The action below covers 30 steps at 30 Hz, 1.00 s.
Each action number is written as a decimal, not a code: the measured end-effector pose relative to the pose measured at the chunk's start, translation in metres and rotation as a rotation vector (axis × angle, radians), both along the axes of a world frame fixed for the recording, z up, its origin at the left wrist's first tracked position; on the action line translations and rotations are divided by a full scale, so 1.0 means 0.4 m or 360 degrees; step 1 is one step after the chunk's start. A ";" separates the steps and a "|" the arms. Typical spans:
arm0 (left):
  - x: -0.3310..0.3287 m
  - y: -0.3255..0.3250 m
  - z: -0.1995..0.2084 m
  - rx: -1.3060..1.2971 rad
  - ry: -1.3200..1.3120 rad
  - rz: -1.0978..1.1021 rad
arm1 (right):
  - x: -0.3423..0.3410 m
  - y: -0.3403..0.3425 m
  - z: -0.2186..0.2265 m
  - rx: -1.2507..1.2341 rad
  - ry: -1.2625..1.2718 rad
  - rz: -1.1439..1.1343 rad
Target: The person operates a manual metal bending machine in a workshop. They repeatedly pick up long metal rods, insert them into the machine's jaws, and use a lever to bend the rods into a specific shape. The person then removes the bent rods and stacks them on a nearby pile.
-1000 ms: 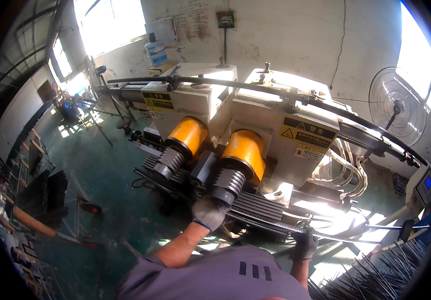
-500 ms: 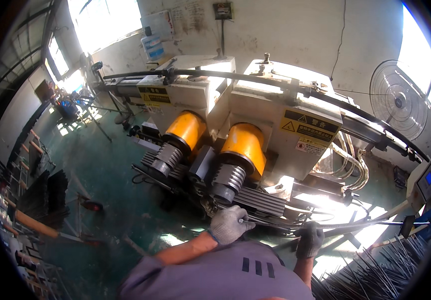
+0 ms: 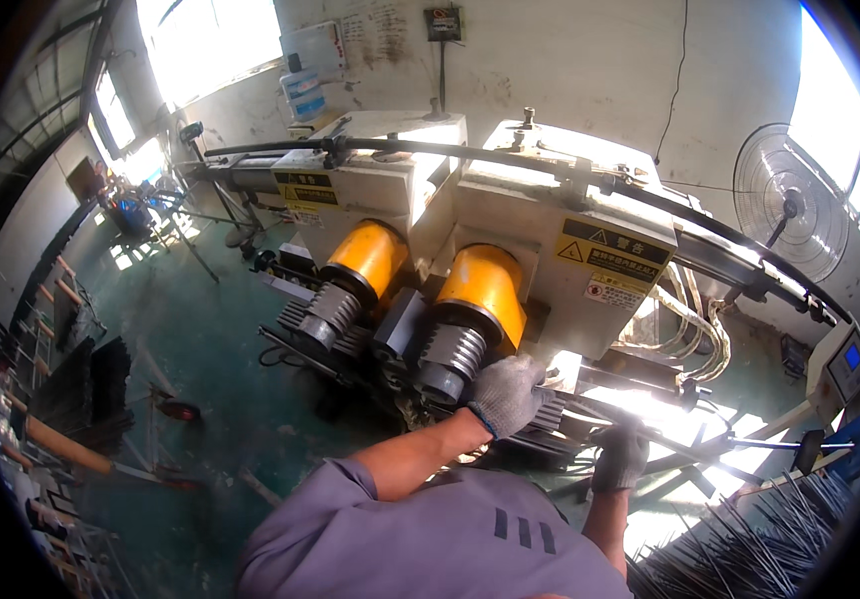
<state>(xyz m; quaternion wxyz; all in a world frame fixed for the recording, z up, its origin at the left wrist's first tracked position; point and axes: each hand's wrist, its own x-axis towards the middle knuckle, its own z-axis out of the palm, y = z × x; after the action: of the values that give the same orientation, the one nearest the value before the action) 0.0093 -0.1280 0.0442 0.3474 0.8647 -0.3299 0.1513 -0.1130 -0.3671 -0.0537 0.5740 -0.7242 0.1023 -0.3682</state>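
Note:
My left hand (image 3: 510, 397), in a grey knit glove, is closed on a thin metal rod (image 3: 671, 442) beside the front roller. Its fingertips lie at the right of the steel grooved roller (image 3: 452, 349) under the front yellow cylinder (image 3: 485, 285). My right hand (image 3: 621, 455), also gloved, is closed farther right on the same rod; its fingers are partly in shade. Below my left hand runs a ribbed metal bed (image 3: 540, 424). A second grooved roller (image 3: 332, 314) sits under the other yellow cylinder (image 3: 370, 257).
The pale machine housing (image 3: 510, 215) fills the middle, with a black bar across its top. A bundle of thin rods (image 3: 749, 534) lies at the lower right. A control box with a blue screen (image 3: 845, 364) and a large fan (image 3: 791, 203) stand on the right.
My left hand has moved up and right, from below the front roller to its right side. My right hand has shifted slightly upward. The rod between them now slants.

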 end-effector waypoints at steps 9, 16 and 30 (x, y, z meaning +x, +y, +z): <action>0.024 -0.017 -0.027 0.0250 -0.0020 0.0050 | 0.042 -0.008 -0.061 -0.0044 0.0389 -0.0026; 0.002 -0.006 -0.018 0.0344 -0.0072 0.0028 | 0.031 0.092 0.035 0.1021 0.0523 0.0168; -0.010 -0.003 -0.029 0.0332 -0.0004 0.0027 | 0.019 0.091 0.037 0.0993 0.0460 0.0226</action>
<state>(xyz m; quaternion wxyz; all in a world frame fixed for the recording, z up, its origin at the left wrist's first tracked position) 0.0053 -0.1292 0.0325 0.2539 0.8987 -0.3370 0.1200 -0.1054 -0.3306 -0.0391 0.7715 -0.5638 0.2395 -0.1720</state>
